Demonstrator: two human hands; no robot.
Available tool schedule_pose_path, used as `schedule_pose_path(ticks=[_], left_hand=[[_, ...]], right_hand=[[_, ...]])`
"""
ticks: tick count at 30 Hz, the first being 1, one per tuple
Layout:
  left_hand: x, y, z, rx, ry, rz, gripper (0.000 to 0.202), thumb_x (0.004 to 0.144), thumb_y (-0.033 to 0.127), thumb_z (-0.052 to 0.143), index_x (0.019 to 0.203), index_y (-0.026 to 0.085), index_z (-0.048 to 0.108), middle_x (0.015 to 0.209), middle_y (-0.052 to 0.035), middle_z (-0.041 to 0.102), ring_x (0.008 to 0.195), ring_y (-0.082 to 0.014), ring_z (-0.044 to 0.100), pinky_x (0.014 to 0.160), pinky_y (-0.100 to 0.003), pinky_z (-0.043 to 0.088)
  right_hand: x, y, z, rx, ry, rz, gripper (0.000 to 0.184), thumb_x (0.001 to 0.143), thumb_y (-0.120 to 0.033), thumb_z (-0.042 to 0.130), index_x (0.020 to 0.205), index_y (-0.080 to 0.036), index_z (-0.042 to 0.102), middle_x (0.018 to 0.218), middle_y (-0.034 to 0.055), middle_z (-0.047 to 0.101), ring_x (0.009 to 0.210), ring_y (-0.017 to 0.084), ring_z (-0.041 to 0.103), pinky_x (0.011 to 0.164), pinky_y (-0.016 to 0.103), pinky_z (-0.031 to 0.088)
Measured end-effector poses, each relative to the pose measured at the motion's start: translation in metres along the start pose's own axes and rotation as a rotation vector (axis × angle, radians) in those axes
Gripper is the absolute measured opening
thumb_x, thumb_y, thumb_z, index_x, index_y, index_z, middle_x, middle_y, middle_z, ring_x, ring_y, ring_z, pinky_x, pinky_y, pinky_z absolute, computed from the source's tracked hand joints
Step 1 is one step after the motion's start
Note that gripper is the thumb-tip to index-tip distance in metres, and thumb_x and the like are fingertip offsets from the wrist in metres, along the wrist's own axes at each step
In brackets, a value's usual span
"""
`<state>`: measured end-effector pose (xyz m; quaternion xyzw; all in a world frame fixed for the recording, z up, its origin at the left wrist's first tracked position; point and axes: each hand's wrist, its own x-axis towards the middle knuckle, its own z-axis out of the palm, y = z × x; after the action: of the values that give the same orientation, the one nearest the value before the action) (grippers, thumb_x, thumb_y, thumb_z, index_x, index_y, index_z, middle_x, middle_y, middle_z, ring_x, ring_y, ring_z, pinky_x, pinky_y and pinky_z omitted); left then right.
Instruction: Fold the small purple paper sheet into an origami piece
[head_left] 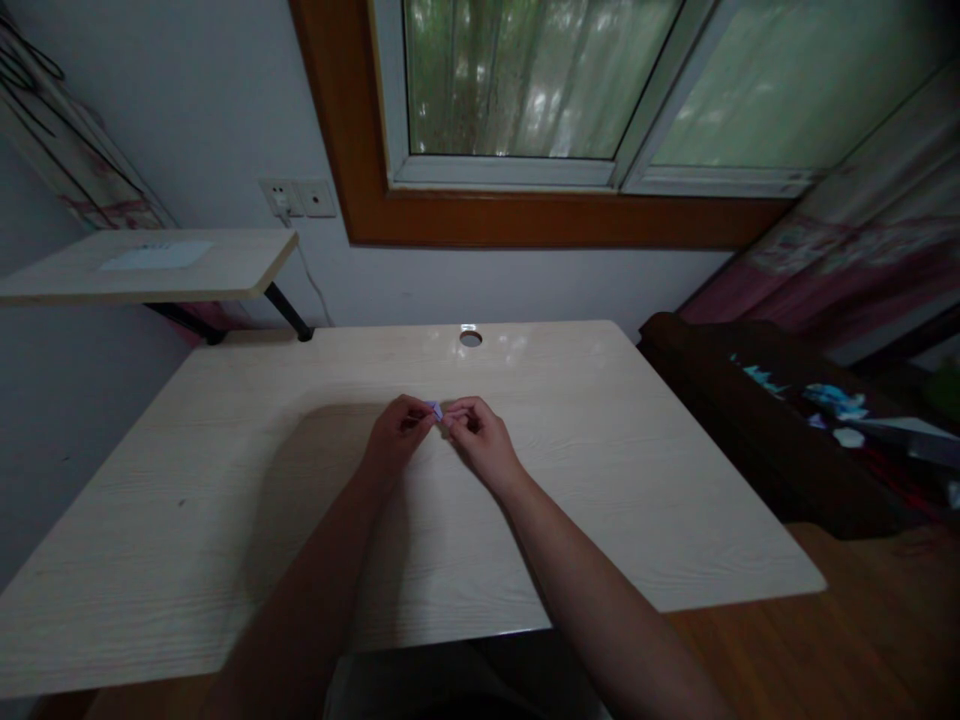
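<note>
A small piece of folded purple paper (436,410) is held between my two hands, just above the middle of the pale wooden desk (600,480). My left hand (401,428) pinches it from the left with thumb and forefinger. From the right, the fingertips of my right hand (480,432) are pressed together at its other edge. Fingers cover much of the paper, so its full shape is hidden.
A raised shelf (247,270) with a sheet of paper (157,255) stands at the desk's back left. A round cable hole (471,340) lies near the back edge. Right of the desk, a dark wooden piece of furniture (720,430) carries light-blue pieces (836,400).
</note>
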<state>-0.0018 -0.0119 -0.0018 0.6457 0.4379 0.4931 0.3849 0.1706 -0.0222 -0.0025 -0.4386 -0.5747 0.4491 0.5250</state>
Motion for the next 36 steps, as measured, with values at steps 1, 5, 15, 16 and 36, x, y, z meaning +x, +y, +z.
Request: schedule_pose_path(ticks=[1, 5, 15, 16, 36], left_hand=[[0.0, 0.0, 0.0, -0.008, 0.003, -0.011, 0.013, 0.083, 0.03, 0.066, 0.088, 0.018, 0.062, 0.086, -0.0019, 0.064, 0.077, -0.0136, 0.061, 0.073, -0.026, 0.051], [-0.001, 0.004, 0.0, -0.079, 0.022, -0.049, 0.017, 0.084, 0.035, 0.064, 0.086, 0.018, 0.06, 0.08, -0.0011, 0.064, 0.072, -0.0136, 0.06, 0.071, -0.026, 0.05], [-0.001, -0.001, 0.001, -0.128, 0.076, -0.103, 0.02, 0.079, 0.033, 0.07, 0.087, 0.018, 0.06, 0.077, 0.0002, 0.065, 0.071, -0.0133, 0.062, 0.07, -0.026, 0.05], [-0.001, -0.002, 0.001, -0.107, 0.08, -0.1, 0.02, 0.077, 0.033, 0.071, 0.086, 0.018, 0.06, 0.078, 0.0003, 0.065, 0.071, -0.0129, 0.062, 0.07, -0.026, 0.05], [-0.001, -0.005, 0.002, -0.24, 0.039, -0.141, 0.025, 0.083, 0.034, 0.066, 0.1, 0.018, 0.057, 0.083, -0.0001, 0.064, 0.07, -0.0115, 0.065, 0.07, -0.027, 0.056]], right_hand=[[0.0, 0.0, 0.0, 0.003, -0.002, 0.006, 0.021, 0.082, -0.036, 0.068, 0.095, -0.021, 0.062, 0.074, 0.0, 0.064, 0.063, 0.014, 0.059, 0.062, 0.027, 0.048], [0.0, -0.001, 0.001, 0.012, 0.002, 0.007, 0.019, 0.082, -0.034, 0.067, 0.095, -0.021, 0.062, 0.074, -0.0004, 0.064, 0.063, 0.013, 0.058, 0.062, 0.026, 0.047], [-0.001, 0.0, 0.0, -0.053, 0.068, -0.015, 0.02, 0.083, -0.037, 0.065, 0.094, -0.021, 0.063, 0.078, 0.0015, 0.066, 0.063, 0.014, 0.057, 0.06, 0.026, 0.046], [-0.001, 0.0, 0.0, -0.06, 0.071, -0.018, 0.019, 0.083, -0.037, 0.064, 0.094, -0.021, 0.063, 0.078, 0.0017, 0.066, 0.064, 0.014, 0.057, 0.061, 0.026, 0.046], [-0.002, -0.004, 0.0, -0.181, 0.005, -0.07, 0.016, 0.084, -0.037, 0.063, 0.088, -0.022, 0.067, 0.075, 0.0001, 0.063, 0.065, 0.015, 0.052, 0.062, 0.027, 0.042]])
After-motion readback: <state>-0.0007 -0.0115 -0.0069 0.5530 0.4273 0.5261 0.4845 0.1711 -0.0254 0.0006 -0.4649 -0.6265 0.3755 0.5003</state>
